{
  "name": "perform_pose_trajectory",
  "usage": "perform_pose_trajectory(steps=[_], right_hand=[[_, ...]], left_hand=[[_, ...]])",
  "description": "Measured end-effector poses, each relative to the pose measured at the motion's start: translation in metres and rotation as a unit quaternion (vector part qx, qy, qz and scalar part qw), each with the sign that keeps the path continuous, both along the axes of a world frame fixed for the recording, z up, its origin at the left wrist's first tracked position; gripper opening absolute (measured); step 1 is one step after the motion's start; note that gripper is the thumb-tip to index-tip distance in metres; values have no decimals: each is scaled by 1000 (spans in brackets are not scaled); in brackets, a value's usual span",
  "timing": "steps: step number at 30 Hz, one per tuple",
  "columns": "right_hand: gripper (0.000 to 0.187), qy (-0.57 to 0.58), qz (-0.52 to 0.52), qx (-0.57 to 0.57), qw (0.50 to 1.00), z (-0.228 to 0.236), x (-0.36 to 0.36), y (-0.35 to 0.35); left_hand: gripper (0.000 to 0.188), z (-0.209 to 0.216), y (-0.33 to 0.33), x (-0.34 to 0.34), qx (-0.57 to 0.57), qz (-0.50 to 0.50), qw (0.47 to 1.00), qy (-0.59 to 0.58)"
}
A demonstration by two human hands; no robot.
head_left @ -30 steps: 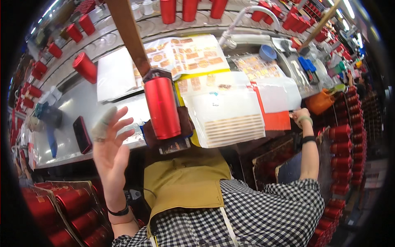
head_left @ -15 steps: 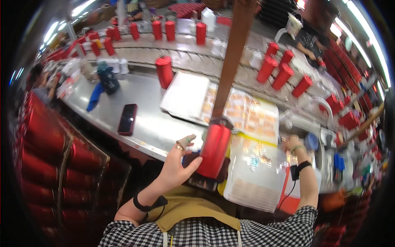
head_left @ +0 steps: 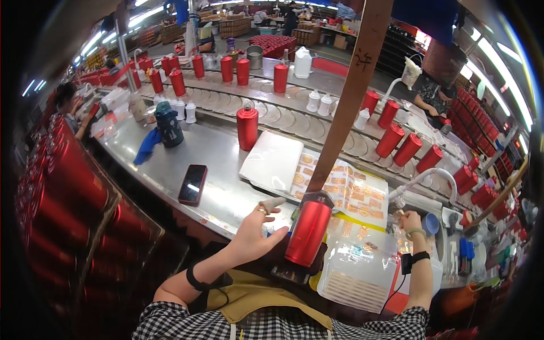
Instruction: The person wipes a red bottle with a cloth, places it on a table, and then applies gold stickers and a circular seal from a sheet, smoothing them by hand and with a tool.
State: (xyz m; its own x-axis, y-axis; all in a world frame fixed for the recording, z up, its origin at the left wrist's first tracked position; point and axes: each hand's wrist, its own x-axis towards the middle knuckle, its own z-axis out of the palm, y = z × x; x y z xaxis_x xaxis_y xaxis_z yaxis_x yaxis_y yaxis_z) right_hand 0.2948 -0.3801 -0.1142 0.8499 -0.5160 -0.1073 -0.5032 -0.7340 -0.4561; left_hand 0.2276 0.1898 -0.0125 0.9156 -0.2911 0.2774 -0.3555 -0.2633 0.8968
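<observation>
A shiny red metal bottle (head_left: 309, 233) lies tilted on a dark stand in front of me. Beside its left side, my left hand (head_left: 255, 235) is open, fingers spread and a wrap on one fingertip; it holds nothing. My right hand (head_left: 412, 222) is over the near edge of the sink, its fingers curled together; whatever they hold is too small to make out. Between the hands lies a stack of clear-covered sheets (head_left: 358, 263). Behind it are sheets of gold-patterned decals (head_left: 362, 195) with a yellow border, next to a pile of white sheets (head_left: 273, 160).
A brown post (head_left: 351, 96) rises behind the bottle. On the metal table (head_left: 218, 156) are a phone (head_left: 193, 184), a dark tumbler (head_left: 168, 126) and a standing red bottle (head_left: 247, 129). A conveyor (head_left: 277, 116) carries several red bottles. A curved tap (head_left: 433, 171) and blue cup (head_left: 432, 224) are right.
My view has tilted up, so the table and hands sit lower in the picture and more of the workshop shows. Both hands keep nearly the same places and poses.
</observation>
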Motion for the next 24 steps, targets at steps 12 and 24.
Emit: perform_pose_trajectory(steps=[12, 24], right_hand=[[27, -161, 439, 62, 882, 164, -89, 287], [25, -156, 380, 146, 900, 141, -104, 295]], left_hand=[[72, -3, -73, 28, -77, -126, 985, -92], [41, 0, -48, 12, -112, -153, 982, 24]])
